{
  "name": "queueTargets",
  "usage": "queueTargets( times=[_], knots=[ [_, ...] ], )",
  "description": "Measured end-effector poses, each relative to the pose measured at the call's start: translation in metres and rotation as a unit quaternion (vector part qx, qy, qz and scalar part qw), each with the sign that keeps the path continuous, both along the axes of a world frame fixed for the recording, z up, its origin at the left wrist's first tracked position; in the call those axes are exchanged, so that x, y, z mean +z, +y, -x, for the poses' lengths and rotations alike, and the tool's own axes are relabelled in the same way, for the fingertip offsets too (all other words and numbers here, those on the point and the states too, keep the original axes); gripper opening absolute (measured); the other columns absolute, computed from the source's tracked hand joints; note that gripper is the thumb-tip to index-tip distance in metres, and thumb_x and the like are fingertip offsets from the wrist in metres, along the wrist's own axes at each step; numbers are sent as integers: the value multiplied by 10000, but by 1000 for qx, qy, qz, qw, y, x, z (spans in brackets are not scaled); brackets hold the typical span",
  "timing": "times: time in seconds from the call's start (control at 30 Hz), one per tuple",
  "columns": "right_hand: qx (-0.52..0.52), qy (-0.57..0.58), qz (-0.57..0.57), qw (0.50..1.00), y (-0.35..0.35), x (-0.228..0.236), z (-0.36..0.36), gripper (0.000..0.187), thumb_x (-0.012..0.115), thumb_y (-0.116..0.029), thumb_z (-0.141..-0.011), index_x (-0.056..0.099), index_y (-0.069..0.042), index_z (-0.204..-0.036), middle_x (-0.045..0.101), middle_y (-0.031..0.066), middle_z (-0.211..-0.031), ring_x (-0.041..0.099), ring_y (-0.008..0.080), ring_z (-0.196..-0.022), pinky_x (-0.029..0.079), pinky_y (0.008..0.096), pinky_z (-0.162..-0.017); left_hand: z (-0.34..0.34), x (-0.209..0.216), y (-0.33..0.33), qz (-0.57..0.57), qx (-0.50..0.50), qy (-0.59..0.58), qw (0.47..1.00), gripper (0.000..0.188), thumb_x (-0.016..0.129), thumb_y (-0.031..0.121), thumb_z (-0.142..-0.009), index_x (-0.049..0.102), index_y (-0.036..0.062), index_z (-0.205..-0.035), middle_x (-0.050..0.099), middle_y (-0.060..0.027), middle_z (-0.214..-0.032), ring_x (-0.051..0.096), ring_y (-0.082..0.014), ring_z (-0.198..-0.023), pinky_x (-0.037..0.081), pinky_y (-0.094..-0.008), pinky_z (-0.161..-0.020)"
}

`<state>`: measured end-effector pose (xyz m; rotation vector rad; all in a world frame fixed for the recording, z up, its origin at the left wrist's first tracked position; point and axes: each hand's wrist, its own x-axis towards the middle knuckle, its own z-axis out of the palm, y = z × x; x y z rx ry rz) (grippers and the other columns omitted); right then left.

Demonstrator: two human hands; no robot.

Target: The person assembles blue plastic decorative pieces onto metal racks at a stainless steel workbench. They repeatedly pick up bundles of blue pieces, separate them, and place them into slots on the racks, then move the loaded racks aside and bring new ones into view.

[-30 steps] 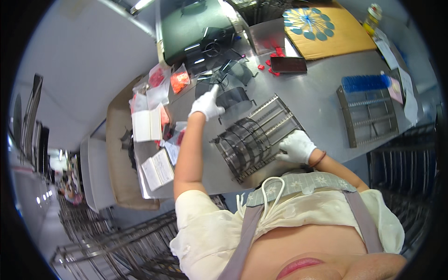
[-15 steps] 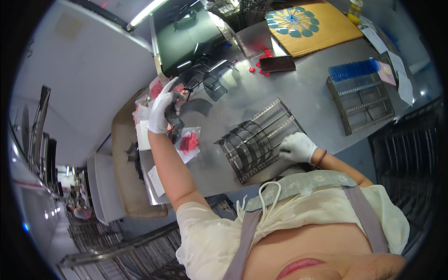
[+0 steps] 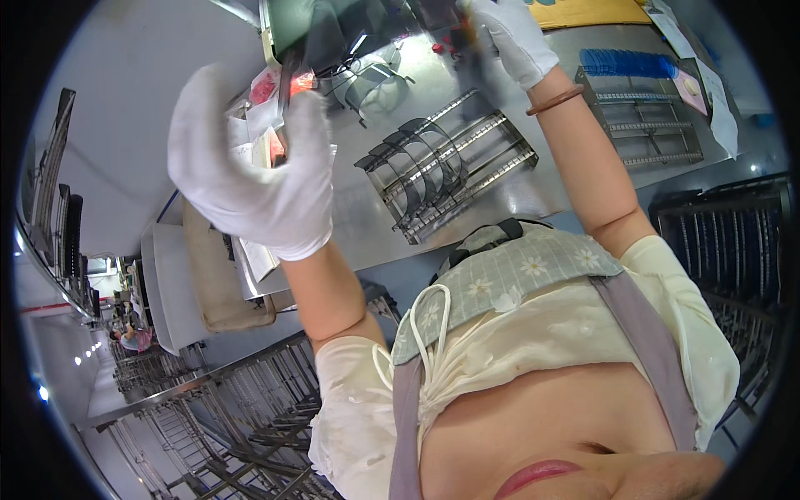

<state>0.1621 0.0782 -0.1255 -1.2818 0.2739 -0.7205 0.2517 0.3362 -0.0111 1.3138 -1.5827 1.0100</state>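
Note:
My left hand (image 3: 250,179), in a white glove, is raised close to the camera, its curved fingers well apart from the thumb. A narrow dark strip (image 3: 288,96) shows in that gap beside the thumb; nothing shows that it is gripped. At the top edge my right hand (image 3: 515,42), also gloved, reaches over the far side of the table; its fingers are smeared and partly cut off. Between my arms stands a metal slotted rack (image 3: 523,158). Several dark, curved, tinted lens sheets (image 3: 450,150) sit upright in its left part.
Beyond the rack lie more dark sheets and wire-like parts (image 3: 367,83) on the metal table (image 3: 550,187). A second rack (image 3: 658,127), blue discs (image 3: 629,63) and papers (image 3: 712,108) are at right. A green box (image 3: 304,29) and pink packets (image 3: 265,87) are at back left.
My left hand has come up toward the camera from the pile of dark sheets. My right hand has left the rack's right side and moved up to the far side.

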Motion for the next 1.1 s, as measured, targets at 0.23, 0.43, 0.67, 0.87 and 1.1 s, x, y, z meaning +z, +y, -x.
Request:
queueTargets(
  times=[0.23,0.43,0.67,0.87,1.1],
  knots=[
    [3,99,547,831,84,-40,-40,549,713,-286,-862,619,-67,-1357,719,173,-1122,699,333,-1041,546,444,-931,-23,-101,-41,-55,104,92,989,466,690,35,-800,677,69,-1265,464,-330,-1481,381,-489,-1455,309,-555,-1203],
    [73,192,510,836,52,-47,17,529,610,-422,-951,629,-79,-1353,684,239,-1266,655,421,-1160,510,444,-1021,-32,-120,-8,63,-22,437,897,385,391,-2,-1057,422,-10,-1441,438,-174,-1557,463,-317,-1423,318,-427,-1233],
    [112,377,260,882,47,-150,42,659,425,-498,-1087,385,-51,-1570,694,158,-1112,706,294,-876,561,373,-807,-26,-112,20,285,-204,576,738,437,458,-16,-1024,463,121,-1440,564,-114,-1411,591,-263,-1271,572,-491,-1001],
    [150,377,22,914,48,-153,41,498,468,-553,-1061,526,-145,-1340,603,-1,-806,584,91,-506,471,246,-432,-12,-108,28,213,-195,630,721,423,474,99,-1065,450,219,-1471,552,-77,-1453,615,-240,-1206,622,-493,-866],
    [205,401,117,885,43,-144,41,749,440,-661,-1009,440,-98,-1502,681,99,-923,681,166,-665,566,302,-601,-9,-121,27,156,-235,647,708,572,624,99,-1009,407,304,-1497,623,-53,-1367,660,-222,-1134,618,-470,-782]
  ],
)
